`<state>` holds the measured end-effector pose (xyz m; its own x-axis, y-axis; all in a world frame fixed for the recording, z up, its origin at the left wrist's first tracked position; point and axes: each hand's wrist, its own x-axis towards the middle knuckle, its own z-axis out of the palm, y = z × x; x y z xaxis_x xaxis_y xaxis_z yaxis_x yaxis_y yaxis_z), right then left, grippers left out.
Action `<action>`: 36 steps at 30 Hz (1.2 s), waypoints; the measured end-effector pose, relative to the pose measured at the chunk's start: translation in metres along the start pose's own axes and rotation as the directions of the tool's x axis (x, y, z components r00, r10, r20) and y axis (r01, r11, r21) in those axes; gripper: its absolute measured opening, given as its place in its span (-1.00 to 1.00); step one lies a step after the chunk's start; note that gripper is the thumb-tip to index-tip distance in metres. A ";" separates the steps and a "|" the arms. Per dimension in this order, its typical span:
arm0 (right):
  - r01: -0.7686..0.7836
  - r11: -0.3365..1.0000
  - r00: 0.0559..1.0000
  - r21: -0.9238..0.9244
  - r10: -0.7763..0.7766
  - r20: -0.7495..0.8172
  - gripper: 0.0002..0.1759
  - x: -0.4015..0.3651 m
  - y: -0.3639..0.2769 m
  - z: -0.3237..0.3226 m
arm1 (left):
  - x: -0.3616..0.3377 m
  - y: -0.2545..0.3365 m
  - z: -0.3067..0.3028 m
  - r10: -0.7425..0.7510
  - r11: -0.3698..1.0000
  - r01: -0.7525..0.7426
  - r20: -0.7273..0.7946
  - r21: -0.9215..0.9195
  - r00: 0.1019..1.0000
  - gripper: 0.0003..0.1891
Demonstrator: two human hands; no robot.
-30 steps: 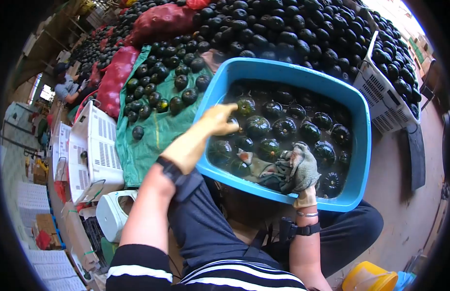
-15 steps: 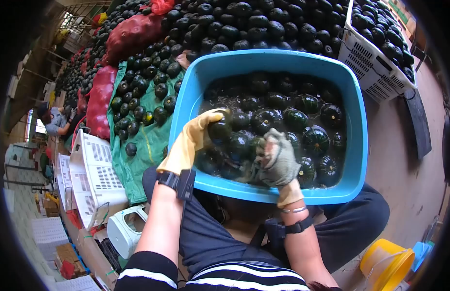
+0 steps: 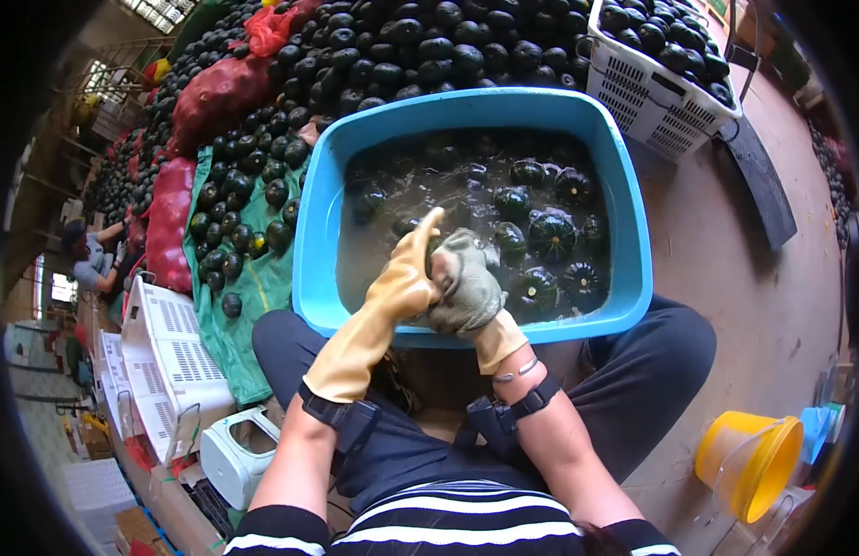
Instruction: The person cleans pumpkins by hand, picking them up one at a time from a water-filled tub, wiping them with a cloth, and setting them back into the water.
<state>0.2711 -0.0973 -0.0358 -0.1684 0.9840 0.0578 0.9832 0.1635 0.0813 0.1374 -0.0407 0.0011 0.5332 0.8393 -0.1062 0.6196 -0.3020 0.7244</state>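
Note:
Dark green kabocha squashes (image 3: 552,232) float in cloudy water inside a blue tub (image 3: 638,232). My left hand (image 3: 404,283), in a yellow rubber glove, is at the tub's front side, with its fingers around a squash (image 3: 433,252) that is mostly hidden. Pressed against that same squash is my right hand (image 3: 468,283), which wears a grey-green cloth glove over a yellow one. Its fingers curl over the squash, close beside the left hand.
A large squash heap (image 3: 429,46) rises behind the tub. More squashes lie on a green sheet (image 3: 253,296) by red sacks (image 3: 172,222). White crates (image 3: 184,334) and a stool (image 3: 235,463) stand left; a filled crate (image 3: 652,102) and yellow bucket (image 3: 749,463) right. Another person (image 3: 96,255) sits far left.
My hands have come together at the tub's front side, the left bringing its squash toward the right. The view has shifted, so the tub appears further left.

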 end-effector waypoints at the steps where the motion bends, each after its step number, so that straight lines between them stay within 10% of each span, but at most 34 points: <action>1: 0.138 0.849 0.956 0.510 0.020 -0.292 -0.17 -0.006 0.007 0.003 | -0.001 0.012 -0.010 0.001 0.992 -0.020 0.145 0.127 0.989 0.11; 3: 0.471 0.136 0.852 0.872 0.186 -0.489 -0.19 -0.005 0.019 -0.017 | -0.015 0.050 -0.026 0.214 0.975 -0.222 0.230 0.009 0.949 0.15; 4: 0.393 0.326 0.822 0.860 0.295 -0.488 -0.04 -0.023 0.020 0.014 | -0.019 0.052 -0.021 0.381 0.924 -0.365 0.180 -0.116 0.907 0.17; 6: 0.395 0.085 0.717 0.915 0.594 -0.365 -0.07 -0.024 -0.005 0.041 | -0.028 0.078 -0.021 0.174 0.824 -0.060 0.151 -0.563 0.973 0.21; 8: 0.217 -0.382 0.911 0.898 0.410 -0.046 -0.51 -0.022 -0.004 0.042 | -0.003 0.042 0.007 0.372 0.895 -0.418 -0.257 -0.155 0.892 0.22; 10: 0.319 0.197 0.716 0.927 0.590 -0.372 -0.32 -0.024 -0.003 0.085 | -0.004 0.030 0.006 0.479 0.878 -0.467 -0.194 0.106 0.856 0.29; 11: 0.302 0.180 0.810 0.936 0.469 -0.352 -0.51 -0.025 0.016 0.067 | -0.017 0.032 0.009 0.362 0.932 -0.359 -0.157 0.048 0.919 0.29; 12: 0.327 0.351 0.525 0.877 0.705 -0.477 -0.67 -0.013 0.011 0.060 | -0.030 0.034 0.010 0.233 0.972 -0.235 -0.112 -0.003 0.966 0.30; 14: -0.289 0.511 0.763 0.810 0.633 -0.127 -0.66 -0.019 0.037 0.028 | -0.039 0.037 0.004 0.001 0.925 0.008 0.025 -0.381 1.000 0.14; 16: -0.128 0.544 0.708 0.829 0.636 -0.308 -0.65 -0.019 0.023 0.024 | -0.024 0.022 0.010 -0.268 0.550 0.292 0.166 -0.783 0.949 -0.19; 18: -0.196 0.829 0.585 0.523 0.527 -0.616 -0.71 -0.014 -0.001 0.034 | -0.017 0.031 -0.004 -0.372 0.534 0.315 0.116 -0.785 0.921 -0.45; 19: -0.281 0.940 0.854 0.195 0.338 -0.396 -0.55 -0.027 -0.018 0.037 | -0.007 0.011 0.000 -0.283 0.596 0.235 0.072 -0.768 0.956 -0.50; 20: 0.072 0.665 0.569 0.744 0.585 -0.578 -0.52 -0.003 -0.024 0.020 | 0.002 -0.010 0.009 -0.191 0.649 0.153 0.035 -0.745 0.981 -0.55; 22: 0.277 0.810 0.798 0.517 0.106 -0.593 -0.56 -0.015 0.012 -0.012 | 0.009 -0.008 0.025 -0.097 0.798 -0.051 -0.211 -0.601 0.973 -0.67; 24: 0.479 0.509 0.812 0.715 0.052 -0.581 -0.51 -0.008 0.029 0.010 | 0.008 0.011 0.011 0.017 0.709 -0.042 -0.043 -0.704 0.999 -0.73; 26: 0.271 0.382 0.872 0.883 0.290 -0.393 -0.37 -0.023 0.018 0.035 | 0.010 0.029 0.000 0.035 0.660 0.028 0.068 -0.751 0.997 -0.70; 28: 0.353 0.600 0.737 0.718 0.294 -0.608 -0.21 -0.027 0.018 0.045 | 0.014 0.024 0.005 0.038 0.693 0.045 0.099 -0.720 0.994 -0.67; 30: 0.182 -0.195 0.898 0.964 0.432 -0.082 -0.27 -0.022 0.008 0.031 | 0.017 0.036 0.012 0.001 0.494 0.107 0.123 -0.863 0.992 -0.63; 31: 0.291 -0.704 0.919 0.648 0.394 0.015 -0.30 -0.025 0.011 0.007 | 0.032 0.019 0.019 0.129 0.594 -0.080 -0.004 -0.801 0.992 -0.60; 32: 0.289 -0.702 0.920 0.651 0.393 0.015 -0.30 -0.026 0.013 0.017 | 0.036 0.028 0.028 -0.046 0.687 -0.062 -0.129 -0.724 0.991 -0.59; 33: 0.234 0.178 0.791 0.956 0.537 -0.293 -0.40 -0.028 0.018 0.038 | 0.036 0.029 0.025 0.063 0.840 -0.175 -0.228 -0.514 0.972 -0.60; 34: -0.062 0.895 0.725 0.442 0.345 -0.597 -0.46 -0.028 0.021 0.055 | 0.033 0.030 0.023 0.184 0.927 -0.266 -0.296 -0.264 0.937 -0.61; 35: -0.051 0.359 0.769 0.932 0.610 -0.193 -0.63 -0.025 0.021 0.064 | 0.019 0.038 0.026 0.220 0.946 -0.290 -0.369 -0.146 0.903 -0.62; 36: -0.049 0.025 0.755 0.998 0.655 0.021 -0.68 -0.012 0.029 0.081 | 0.002 0.055 0.019 0.064 0.947 -0.094 -0.108 -0.307 0.992 -0.51</action>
<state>0.3069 -0.0984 -0.1144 0.5182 0.8519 0.0759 0.1030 0.0259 -0.9943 0.1837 -0.0641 0.0278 0.5061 0.8623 0.0147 0.3597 -0.2266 0.9051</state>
